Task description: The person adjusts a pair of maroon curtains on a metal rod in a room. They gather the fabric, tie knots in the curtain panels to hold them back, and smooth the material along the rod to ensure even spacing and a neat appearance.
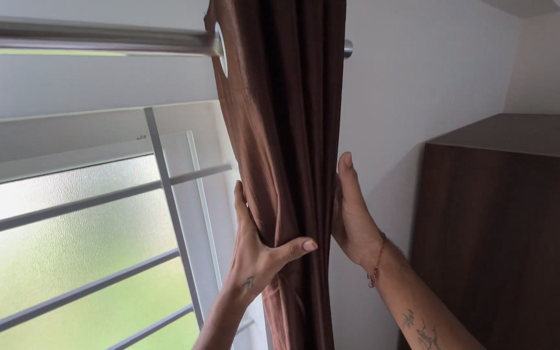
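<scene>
We face a frosted window (66, 233) crossed by grey bars (72, 206), with a dark wooden cabinet (500, 240) standing at the right against the white wall (416, 84). Above runs a metal curtain rod (98, 40), and from it hangs a brown curtain (280, 116), gathered into tight folds at the rod's right end. Our left hand (257, 249) presses the bunched cloth from the window side, thumb wrapped across the front; our right hand (351, 217) lies flat and open against the far side, fingers pointing up. Between them the curtain is squeezed, not gripped in a fist. A hard downward tug could, we judge, strain the eyelet (221, 48) or jolt the rod, since the cloth hangs bunched there.
</scene>
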